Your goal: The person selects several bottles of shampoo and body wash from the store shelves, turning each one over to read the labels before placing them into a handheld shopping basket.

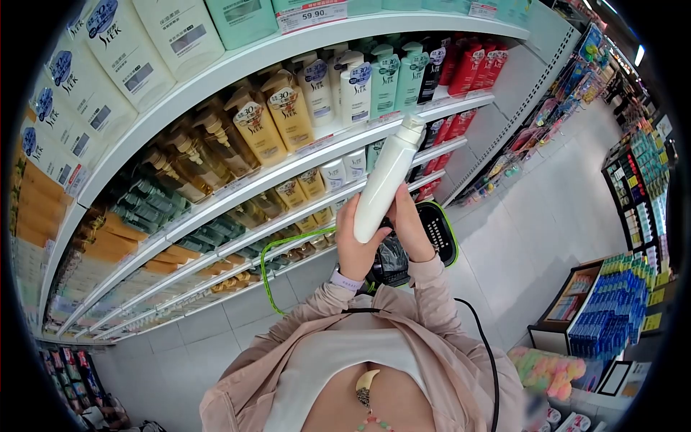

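Note:
A plain white pump bottle (385, 180) is held up in front of the shelves, tilted with its pump head toward the upper right. My left hand (355, 241) wraps round its lower left side, and a watch with a pale band sits on that wrist. On the other side, my right hand (412, 229) grips the lower part of the bottle, its fingers partly hidden behind it. No printing shows on the side facing me. Below and behind both hands is a black shopping basket (440, 234) with a bright green rim, holding something dark and shiny.
Shelves (317, 147) curve across the left and top, with rows of yellow bottles (257, 126), mint green bottles (385, 79) and red bottles (468, 68). A tiled aisle (533, 216) runs along the right. Blue boxes (612, 306) stand on a low display at the right.

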Available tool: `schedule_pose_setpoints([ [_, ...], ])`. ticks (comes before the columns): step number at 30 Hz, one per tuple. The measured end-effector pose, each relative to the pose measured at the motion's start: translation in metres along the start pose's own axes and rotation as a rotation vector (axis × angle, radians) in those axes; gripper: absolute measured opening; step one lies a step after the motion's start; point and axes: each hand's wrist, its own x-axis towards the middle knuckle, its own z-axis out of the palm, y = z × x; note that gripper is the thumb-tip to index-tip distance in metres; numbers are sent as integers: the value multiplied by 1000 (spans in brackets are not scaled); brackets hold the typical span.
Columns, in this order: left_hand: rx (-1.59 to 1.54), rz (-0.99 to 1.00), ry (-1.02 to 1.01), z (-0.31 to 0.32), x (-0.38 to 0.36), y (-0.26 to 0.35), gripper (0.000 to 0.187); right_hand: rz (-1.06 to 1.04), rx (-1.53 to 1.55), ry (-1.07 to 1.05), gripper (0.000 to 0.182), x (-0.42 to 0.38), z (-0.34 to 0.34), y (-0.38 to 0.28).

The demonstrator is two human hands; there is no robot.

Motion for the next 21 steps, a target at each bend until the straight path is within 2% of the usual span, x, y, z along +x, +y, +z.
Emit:
schedule_pose_setpoints([
  [2, 399, 281, 65, -2, 5, 16, 71, 14, -86, -56, 49, -7, 0, 2],
  [4, 365, 261, 61, -1, 2, 19, 65, 106, 120, -84, 58, -10, 5, 1],
  [6, 658, 501, -13, 0, -3, 24, 58, 149, 233, -44, 65, -6, 11, -4],
  [7, 708, 521, -61, 3, -9, 25, 55, 165, 365, -59, 69, -5, 12, -8],
  [9, 601, 503, -87, 7, -15, 23, 57, 221, 654, -157, 77, 4, 9, -9],
  [10, 498, 484, -108, 7, -16, 21, 58, 194, 683, -201, 75, 6, 5, -9],
  [11, 512, 496, -141, 3, -15, 14, 73, 183, 720, -207, 73, 5, 4, -8],
  [12, 515, 496, -139, 4, -13, 11, 73, 172, 756, -213, 71, 3, 7, -12],
  [14, 312, 356, -11, 9, -10, 6, 89, 184, 787, -192, 71, 0, 13, -19],
  [15, 201, 280, -44, 9, -10, -4, 100, 194, 817, -170, 71, -1, 15, -21],
  [16, 202, 280, -44, 10, -12, -12, 100, 194, 818, -170, 71, -1, 15, -22],
  [18, -74, 156, -136, 12, -13, -18, 100, 180, 819, -199, 70, -1, 14, -23],
  [21, 49, 242, -105, 13, -15, -14, 99, 178, 820, -205, 71, -2, 14, -24],
])
